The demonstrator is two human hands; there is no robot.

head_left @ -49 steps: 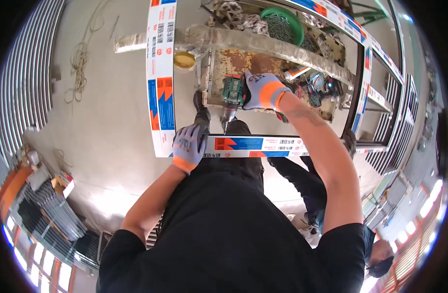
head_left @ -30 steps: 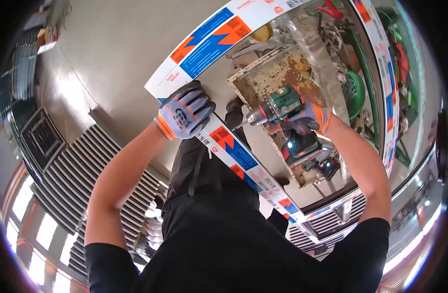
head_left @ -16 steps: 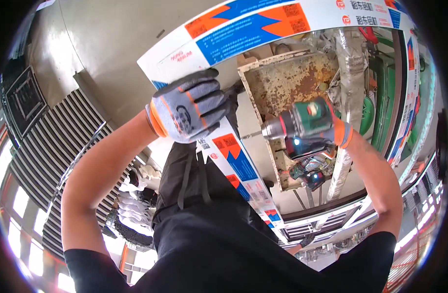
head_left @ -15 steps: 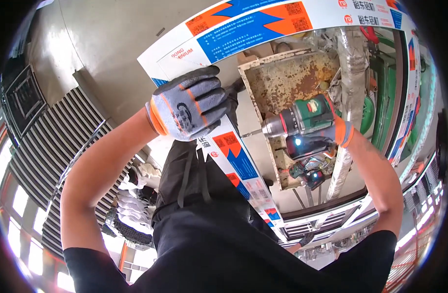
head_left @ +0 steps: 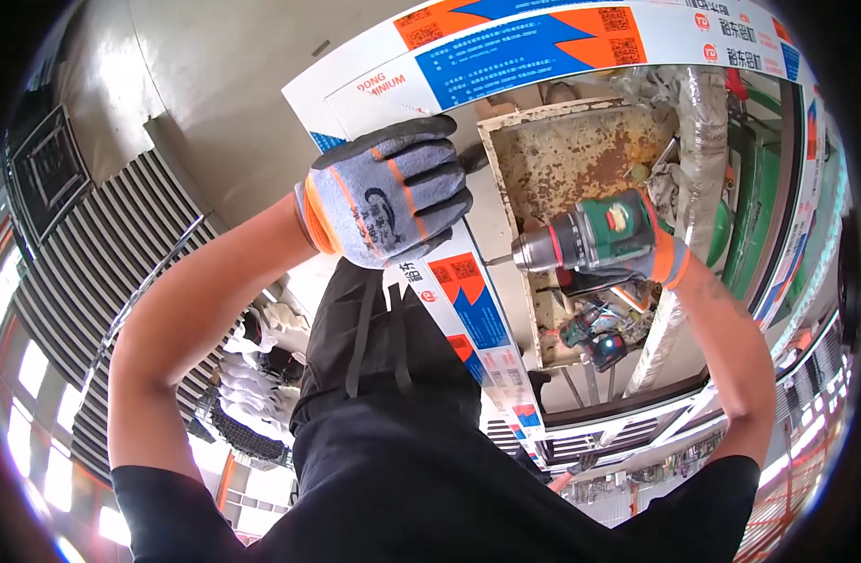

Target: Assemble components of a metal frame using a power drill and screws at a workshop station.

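My left hand (head_left: 388, 192), in a grey glove with orange stripes, is closed over the corner of a large frame (head_left: 519, 80) wrapped in white, blue and orange film. My right hand (head_left: 651, 258), partly hidden behind the tool, grips a green cordless drill (head_left: 613, 230). The drill lies level, its chuck (head_left: 538, 249) pointing left at the frame's near bar (head_left: 472, 300). Its thin bit reaches the inner edge of that bar, just right of my left hand. Whether the tip has entered the bar I cannot tell.
Inside the frame's opening, below it, stands a rusty tray (head_left: 571, 150) with a second drill (head_left: 594, 338) and loose tools. A film-wrapped tube (head_left: 700, 150) crosses beside it. Ribbed dark profiles (head_left: 121, 310) lie at left. Another person's gloved hand (head_left: 583, 464) is at the frame's lower far end.
The drill has tilted slightly and less of its bit shows beside the bar. Its lamp no longer shows. Frame and hands appear a little further right in the picture.
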